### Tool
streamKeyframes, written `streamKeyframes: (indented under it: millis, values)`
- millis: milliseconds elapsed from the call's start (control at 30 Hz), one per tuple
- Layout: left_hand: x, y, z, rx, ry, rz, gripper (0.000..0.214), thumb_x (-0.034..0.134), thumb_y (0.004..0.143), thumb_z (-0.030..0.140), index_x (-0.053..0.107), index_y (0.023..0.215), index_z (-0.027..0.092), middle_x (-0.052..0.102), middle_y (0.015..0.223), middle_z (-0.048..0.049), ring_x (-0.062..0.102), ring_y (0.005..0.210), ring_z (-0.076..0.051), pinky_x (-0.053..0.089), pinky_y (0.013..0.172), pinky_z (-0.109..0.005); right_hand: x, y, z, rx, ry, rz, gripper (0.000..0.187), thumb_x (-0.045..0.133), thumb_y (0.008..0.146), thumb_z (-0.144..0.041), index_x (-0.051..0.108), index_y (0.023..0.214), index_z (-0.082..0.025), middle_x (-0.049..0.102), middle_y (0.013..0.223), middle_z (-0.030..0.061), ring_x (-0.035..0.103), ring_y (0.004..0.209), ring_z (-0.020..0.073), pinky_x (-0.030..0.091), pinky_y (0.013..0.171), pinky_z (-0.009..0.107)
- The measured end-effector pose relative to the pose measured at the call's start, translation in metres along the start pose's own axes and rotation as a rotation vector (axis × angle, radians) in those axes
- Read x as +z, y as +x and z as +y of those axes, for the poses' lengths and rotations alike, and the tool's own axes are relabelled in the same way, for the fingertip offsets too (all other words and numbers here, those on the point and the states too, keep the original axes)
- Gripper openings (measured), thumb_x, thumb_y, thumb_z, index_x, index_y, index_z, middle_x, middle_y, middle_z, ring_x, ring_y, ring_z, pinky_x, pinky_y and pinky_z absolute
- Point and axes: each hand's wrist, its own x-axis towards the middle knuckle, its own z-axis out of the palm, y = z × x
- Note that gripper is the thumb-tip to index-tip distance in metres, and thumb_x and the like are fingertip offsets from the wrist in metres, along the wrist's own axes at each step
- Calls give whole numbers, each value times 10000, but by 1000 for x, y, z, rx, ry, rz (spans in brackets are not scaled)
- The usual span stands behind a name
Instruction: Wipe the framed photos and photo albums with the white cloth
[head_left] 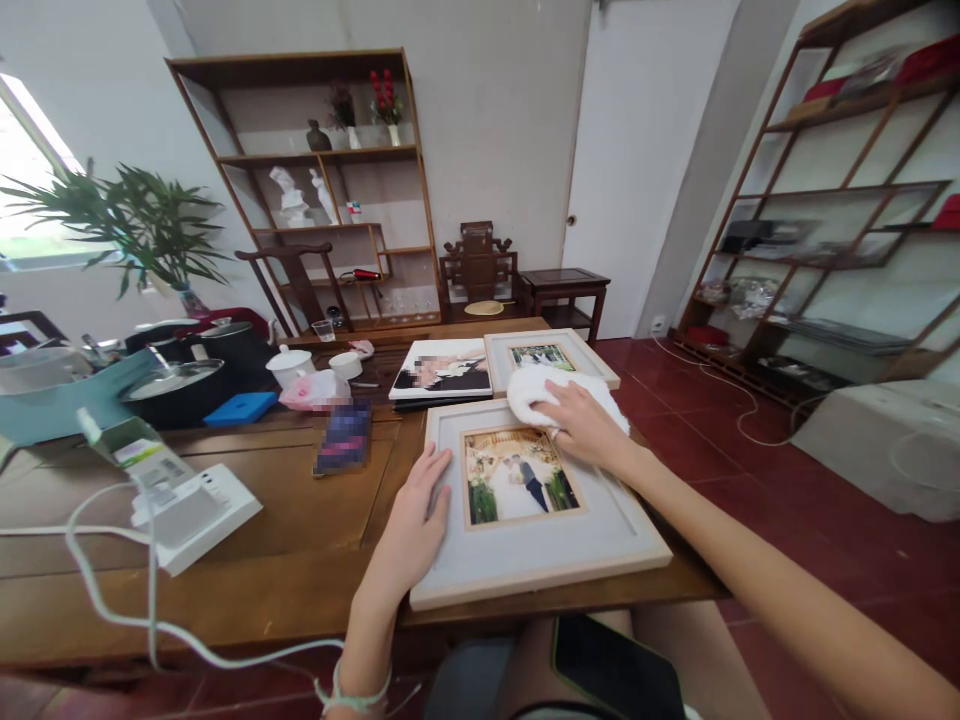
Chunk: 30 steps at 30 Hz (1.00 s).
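A light wooden picture frame lies flat near the table's front edge, with a wedding photo of a couple in its middle. My left hand rests along its left border, fingers stretched out and thumb apart. In my right hand is a white cloth, pressed on the frame's upper right part; the cloth partly covers the border there. Behind it lies a second wooden picture frame, its photo partly hidden by the cloth. Left of that sits a stack topped by a photo print.
On the wooden table stand a white box, a white cable, a patterned dark item, a blue box, a lidded white cup and a dark pan. Shelves, chairs and a plant stand beyond.
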Motion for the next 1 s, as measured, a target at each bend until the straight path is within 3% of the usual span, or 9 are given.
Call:
streamKeyframes:
  millis: [133, 300, 467, 600, 800, 1000]
  values:
    - [0, 0, 1, -9, -8, 12, 452, 369, 907, 276, 503, 1299, 96, 399, 1452, -159, 303, 1385, -201, 226, 1146, -410, -4, -12, -16, -36, 43, -151, 446, 447, 722, -48, 633, 1112, -160, 621, 1210, 149, 426, 1277, 290, 278, 1054, 517]
    - [0, 0, 3, -30, -28, 11, 443, 376, 904, 276, 512, 1292, 111, 397, 1456, -151, 300, 1387, -209, 224, 1147, -408, -36, -48, -49, -31, 144, -250, 367, 453, 782, -98, 639, 1093, -158, 606, 1217, 178, 436, 1272, 288, 259, 1078, 507]
    - [1, 0, 2, -9, -23, 14, 433, 372, 906, 273, 512, 1288, 127, 390, 1462, -144, 300, 1387, -200, 220, 1147, -412, -67, -85, -84, -26, 321, -369, 364, 457, 765, -75, 634, 1055, -208, 617, 1220, 117, 401, 1302, 248, 226, 1112, 485]
    - [0, -1, 2, 7, -12, -4, 429, 371, 911, 276, 506, 1293, 136, 400, 1456, -142, 329, 1373, -206, 236, 1142, -425, -67, -96, -98, -60, 444, -335, 423, 490, 725, -65, 630, 1071, -263, 559, 1322, 50, 345, 1340, 203, 209, 1134, 445]
    - [-2, -2, 5, 50, -16, -11, 426, 385, 913, 284, 504, 1300, 149, 454, 1422, -126, 400, 1332, -210, 284, 1128, -413, -41, -81, -83, -34, 299, -235, 514, 472, 689, -38, 625, 1145, -222, 505, 1372, 113, 391, 1312, 225, 278, 1104, 464]
    - [-3, -2, 8, 73, -19, -25, 426, 403, 913, 289, 494, 1307, 157, 515, 1373, -110, 464, 1279, -216, 339, 1097, -415, -21, -54, -41, -25, 68, -63, 672, 412, 621, 50, 545, 1243, -168, 467, 1400, 138, 375, 1323, 248, 320, 1073, 480]
